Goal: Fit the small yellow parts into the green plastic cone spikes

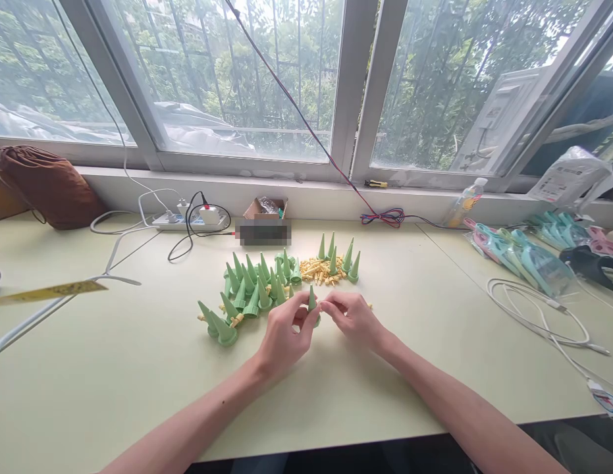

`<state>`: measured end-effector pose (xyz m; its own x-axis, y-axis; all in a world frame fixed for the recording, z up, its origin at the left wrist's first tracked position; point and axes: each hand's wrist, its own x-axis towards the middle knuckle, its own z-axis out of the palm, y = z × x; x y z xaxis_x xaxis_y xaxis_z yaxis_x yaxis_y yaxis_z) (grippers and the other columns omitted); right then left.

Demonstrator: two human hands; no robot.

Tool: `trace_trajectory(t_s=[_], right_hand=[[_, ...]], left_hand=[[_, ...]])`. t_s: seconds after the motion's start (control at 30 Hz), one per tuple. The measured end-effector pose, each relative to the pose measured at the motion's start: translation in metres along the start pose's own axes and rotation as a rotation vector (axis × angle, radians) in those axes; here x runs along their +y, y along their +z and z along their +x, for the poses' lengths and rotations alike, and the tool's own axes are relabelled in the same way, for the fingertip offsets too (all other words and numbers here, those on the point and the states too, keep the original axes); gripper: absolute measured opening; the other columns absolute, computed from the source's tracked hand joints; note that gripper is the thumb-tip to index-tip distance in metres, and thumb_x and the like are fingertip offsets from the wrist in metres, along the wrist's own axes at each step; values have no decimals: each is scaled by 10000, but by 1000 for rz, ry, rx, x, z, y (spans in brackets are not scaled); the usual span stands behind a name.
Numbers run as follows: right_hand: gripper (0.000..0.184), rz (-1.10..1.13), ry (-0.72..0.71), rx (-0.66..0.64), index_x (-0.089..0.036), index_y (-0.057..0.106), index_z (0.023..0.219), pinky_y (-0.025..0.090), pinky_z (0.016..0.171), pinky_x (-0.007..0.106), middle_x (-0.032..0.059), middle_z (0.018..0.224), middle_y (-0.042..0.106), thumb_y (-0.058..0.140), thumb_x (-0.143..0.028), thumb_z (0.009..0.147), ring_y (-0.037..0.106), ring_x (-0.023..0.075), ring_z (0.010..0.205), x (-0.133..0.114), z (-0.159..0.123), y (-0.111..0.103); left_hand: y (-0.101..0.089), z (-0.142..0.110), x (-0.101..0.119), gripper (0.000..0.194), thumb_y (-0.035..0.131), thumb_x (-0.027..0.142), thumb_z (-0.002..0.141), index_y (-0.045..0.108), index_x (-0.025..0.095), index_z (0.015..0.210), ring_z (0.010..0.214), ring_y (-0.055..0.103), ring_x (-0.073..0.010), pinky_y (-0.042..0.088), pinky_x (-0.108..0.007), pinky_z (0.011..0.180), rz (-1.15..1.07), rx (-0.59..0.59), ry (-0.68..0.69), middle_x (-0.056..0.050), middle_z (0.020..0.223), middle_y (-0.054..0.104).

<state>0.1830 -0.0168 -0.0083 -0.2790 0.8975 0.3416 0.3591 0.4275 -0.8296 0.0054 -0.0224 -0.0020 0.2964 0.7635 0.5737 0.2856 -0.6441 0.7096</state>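
Observation:
My left hand (292, 327) is closed round a green cone-shaped watering spike (312, 297), its tip pointing up between thumb and fingers. Right beside it, my right hand (353, 317) pinches its thumb and fingertips together at the spike's side. Whatever is in that pinch is too small and covered to make out. Beyond the hands stands a cluster of green spikes (249, 280), several with small yellow valves attached. A heap of loose yellow valves (316, 271) lies behind my hands, with several more green spikes (354, 266) standing in and beside it.
At the back are a power strip (190, 220) with cables and a small cardboard box (266, 207). Bundled wire (385, 217) lies by the sill, near a plastic bottle (467, 203). To the right are bagged pastel plastic items (526, 257) and a coiled white cable (538, 316). A brown pouch (49, 187) sits left.

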Motion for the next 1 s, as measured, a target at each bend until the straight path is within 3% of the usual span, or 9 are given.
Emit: trace_trajectory(t_s=[0.17, 0.37, 0.67, 1.0], right_hand=[[438, -83, -8, -7, -192, 511, 644, 290, 544, 282, -17, 580, 447, 425, -432, 1000, 352, 128, 545, 3, 0, 1], [455, -27, 5, -43, -184, 518, 661, 306, 556, 269, -38, 554, 407, 381, -420, 1025, 358, 113, 524, 4, -1, 2], [380, -36, 4, -17, -185, 520, 719, 311, 566, 270, -15, 655, 485, 418, -405, 1011, 384, 125, 589, 3, 0, 3], [431, 0, 63, -55, -186, 516, 673, 320, 552, 264, -24, 580, 467, 413, -432, 1012, 405, 122, 546, 6, -1, 3]], left_hand=[[1, 0, -1, 11, 551, 199, 938, 547, 198, 928, 474, 487, -64, 440, -173, 489, 9, -5, 24, 47, 624, 543], [2, 0, -3, 13, 549, 187, 934, 549, 198, 926, 484, 479, -64, 453, -180, 502, 30, -18, 57, 37, 654, 563], [-1, 1, 0, 48, 570, 209, 929, 531, 194, 907, 504, 562, -75, 448, -170, 476, -22, 24, -32, 26, 681, 587], [3, -1, -9, 29, 538, 210, 941, 551, 192, 922, 525, 527, -85, 471, -202, 530, 140, 4, 90, 28, 666, 557]])
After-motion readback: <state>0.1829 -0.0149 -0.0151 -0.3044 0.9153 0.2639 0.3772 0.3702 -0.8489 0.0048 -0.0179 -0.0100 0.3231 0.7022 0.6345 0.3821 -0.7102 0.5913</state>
